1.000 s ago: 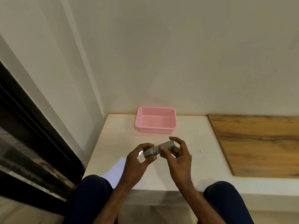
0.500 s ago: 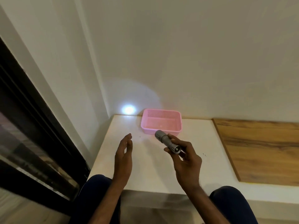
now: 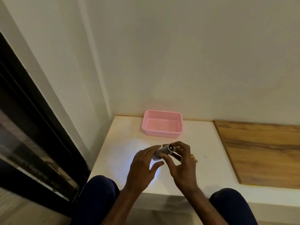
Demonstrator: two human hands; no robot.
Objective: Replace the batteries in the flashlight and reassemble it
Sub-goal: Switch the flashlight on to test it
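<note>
A small grey flashlight [image 3: 167, 149] is held low over the white table [image 3: 123, 140], its tail end facing me and its lit head pointing down to the left. My right hand [image 3: 182, 168] grips the tail half with fingers and thumb. My left hand [image 3: 141, 169] closes around the head, fingers on top and thumb below, and light glows between them onto the table. Small gold-tipped batteries [image 3: 194, 158] lie on the table just right of my right hand.
A pink plastic basket [image 3: 162, 135] stands at the back of the table against the wall. A wooden board [image 3: 259, 151] lies to the right. A dark window frame [image 3: 32, 127] runs along the left. My knees are at the table's front edge.
The flashlight swung from pointing at the far wall to pointing down-left. My left hand, open and apart half a second ago, has come back onto its head. The light spot moved from wall to table.
</note>
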